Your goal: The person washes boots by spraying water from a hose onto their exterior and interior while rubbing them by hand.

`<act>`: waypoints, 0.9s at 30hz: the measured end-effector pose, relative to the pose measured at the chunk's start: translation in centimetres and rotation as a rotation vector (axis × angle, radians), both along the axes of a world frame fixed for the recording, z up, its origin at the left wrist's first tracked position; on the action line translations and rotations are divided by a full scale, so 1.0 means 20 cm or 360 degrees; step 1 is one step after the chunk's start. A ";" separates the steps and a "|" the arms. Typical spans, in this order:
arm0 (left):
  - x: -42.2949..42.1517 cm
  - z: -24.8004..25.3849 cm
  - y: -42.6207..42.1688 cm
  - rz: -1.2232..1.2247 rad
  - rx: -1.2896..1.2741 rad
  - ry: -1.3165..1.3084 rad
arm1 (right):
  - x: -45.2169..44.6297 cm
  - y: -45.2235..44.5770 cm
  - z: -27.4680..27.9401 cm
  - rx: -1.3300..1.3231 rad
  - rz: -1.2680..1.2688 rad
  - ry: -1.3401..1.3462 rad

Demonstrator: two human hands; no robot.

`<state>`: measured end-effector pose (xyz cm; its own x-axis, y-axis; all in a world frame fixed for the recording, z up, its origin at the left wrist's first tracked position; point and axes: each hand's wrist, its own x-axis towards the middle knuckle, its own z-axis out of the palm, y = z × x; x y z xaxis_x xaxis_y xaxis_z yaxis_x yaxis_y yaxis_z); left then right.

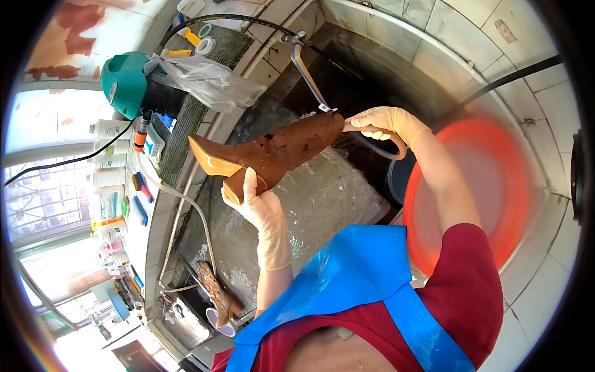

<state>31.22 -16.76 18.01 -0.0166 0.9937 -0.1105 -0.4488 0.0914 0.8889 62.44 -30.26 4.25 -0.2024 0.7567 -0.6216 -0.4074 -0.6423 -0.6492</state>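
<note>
A brown heeled boot [279, 149] is held up sideways, its toe to the left and its shaft opening to the right. My left hand [260, 211], in a pale rubber glove, is wrapped round the boot's heel. At the shaft's opening is my right hand [387, 124], gloved too, with its fingers closed on a beige hose [396, 149]. The hose's end is hidden at the boot's opening. Below the boot lies a wet stone slab [334, 198].
An orange-red basin [520, 186] of cloudy liquid stands at the right, with a dark bucket [401, 177] beside it. A second brown boot [217, 294] stands lower left. A green pump [127, 84] and bottles [108, 178] line the left ledge. A tap [294, 38] is above.
</note>
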 end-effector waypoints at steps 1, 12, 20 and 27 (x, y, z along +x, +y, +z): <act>-0.01 -0.01 0.01 0.0000 -0.0002 -0.0001 | 0.01 -0.01 -0.01 0.0033 -0.0025 0.0037; -0.39 -0.58 0.43 -0.0182 -0.1049 -0.1077 | -0.06 0.12 0.64 0.0136 0.0422 -0.0330; -0.69 -1.18 0.36 -0.0312 -0.1835 -0.2271 | -0.60 0.60 1.21 0.0455 0.1211 -0.1259; -0.95 -0.83 0.31 -0.0475 -0.1436 -0.0072 | -1.05 0.91 1.43 0.0303 0.1535 -0.1632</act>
